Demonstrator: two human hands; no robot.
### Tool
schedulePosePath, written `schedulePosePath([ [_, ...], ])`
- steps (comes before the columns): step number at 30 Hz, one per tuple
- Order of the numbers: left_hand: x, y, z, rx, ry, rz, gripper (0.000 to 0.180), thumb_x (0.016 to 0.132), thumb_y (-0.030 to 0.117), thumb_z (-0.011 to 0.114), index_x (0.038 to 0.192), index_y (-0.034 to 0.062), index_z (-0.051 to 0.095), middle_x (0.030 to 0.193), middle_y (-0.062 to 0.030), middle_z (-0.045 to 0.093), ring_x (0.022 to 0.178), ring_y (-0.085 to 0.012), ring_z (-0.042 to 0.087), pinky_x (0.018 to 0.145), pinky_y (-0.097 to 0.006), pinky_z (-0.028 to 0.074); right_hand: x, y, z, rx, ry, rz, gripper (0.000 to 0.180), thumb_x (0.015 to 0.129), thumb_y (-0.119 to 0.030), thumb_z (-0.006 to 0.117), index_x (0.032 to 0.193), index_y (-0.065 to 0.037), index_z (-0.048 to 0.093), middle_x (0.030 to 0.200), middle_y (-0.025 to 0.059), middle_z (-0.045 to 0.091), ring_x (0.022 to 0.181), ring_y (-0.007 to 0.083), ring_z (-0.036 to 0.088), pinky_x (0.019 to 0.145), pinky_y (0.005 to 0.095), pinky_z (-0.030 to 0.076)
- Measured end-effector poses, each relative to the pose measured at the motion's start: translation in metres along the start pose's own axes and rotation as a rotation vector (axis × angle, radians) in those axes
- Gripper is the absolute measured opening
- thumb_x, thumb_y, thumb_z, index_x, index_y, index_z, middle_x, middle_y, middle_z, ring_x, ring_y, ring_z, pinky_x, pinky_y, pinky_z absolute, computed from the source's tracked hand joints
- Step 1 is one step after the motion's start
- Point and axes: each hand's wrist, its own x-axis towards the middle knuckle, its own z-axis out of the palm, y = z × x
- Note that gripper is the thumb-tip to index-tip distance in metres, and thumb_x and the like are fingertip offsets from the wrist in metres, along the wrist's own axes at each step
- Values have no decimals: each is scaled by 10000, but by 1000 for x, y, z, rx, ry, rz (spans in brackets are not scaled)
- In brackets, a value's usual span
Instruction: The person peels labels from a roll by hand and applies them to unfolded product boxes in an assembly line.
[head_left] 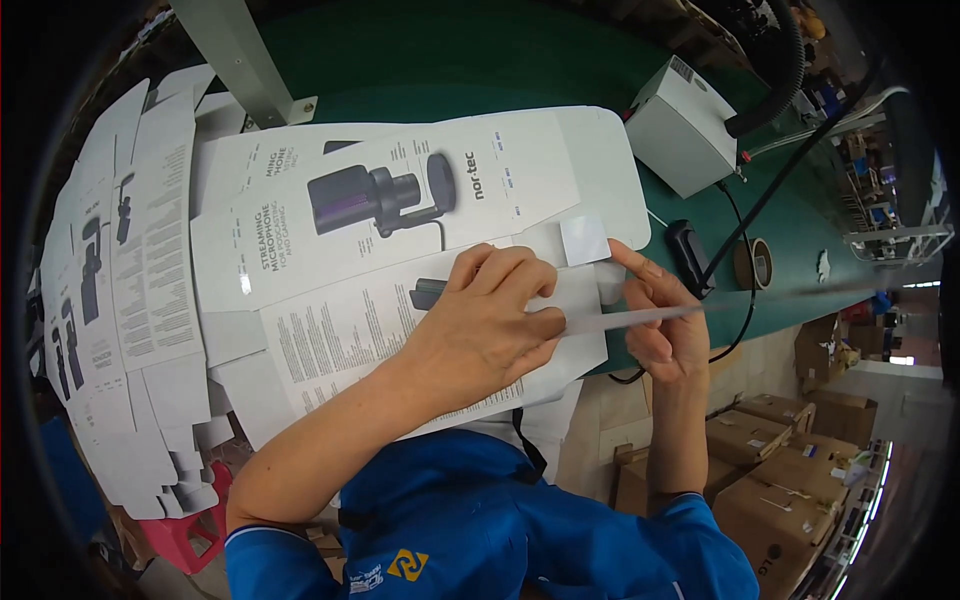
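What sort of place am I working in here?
Probably a packing area in a factory or workshop: flattened printed cartons lie overlapping on a green bench, and brown cardboard boxes stand nearby.

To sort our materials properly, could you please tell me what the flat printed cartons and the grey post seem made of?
Flat printed cartons: apparently paperboard, smooth white finish, given the thin edges and flaps. Grey post: probably metal, dull finish, judging by its flanged foot.

Two hands point(487, 325), one white machine point(683, 130), one metal post point(240, 65), one tape roll point(742, 264)
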Motion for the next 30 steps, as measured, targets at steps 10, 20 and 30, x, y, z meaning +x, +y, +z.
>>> schedulePosePath([
  [10,-1,5,3,99,-144,-71,191,761,240,808,853,152,666,1581,-108,317,1489,-317,196,1201,-507,171,9,-5,8,-507,95,-61,444,1005,-231,484,1354,34,559,580,-15,455,429,37,392,411,182,320],
  [20,2,2,5,125,-234,-132,201,801,286,770,877,159,635,1596,-134,293,1518,-323,126,1241,-527,65,15,19,11,-898,366,-398,368,969,-143,637,1297,17,593,686,10,602,543,29,507,488,175,389],
  [30,3,1,7,171,-179,-133,186,826,290,732,903,133,666,1592,-105,323,1510,-326,155,1240,-503,95,26,40,0,-2046,45,-704,660,975,-403,563,1517,-74,377,1551,106,412,1494,317,262,1210,483,159],
])
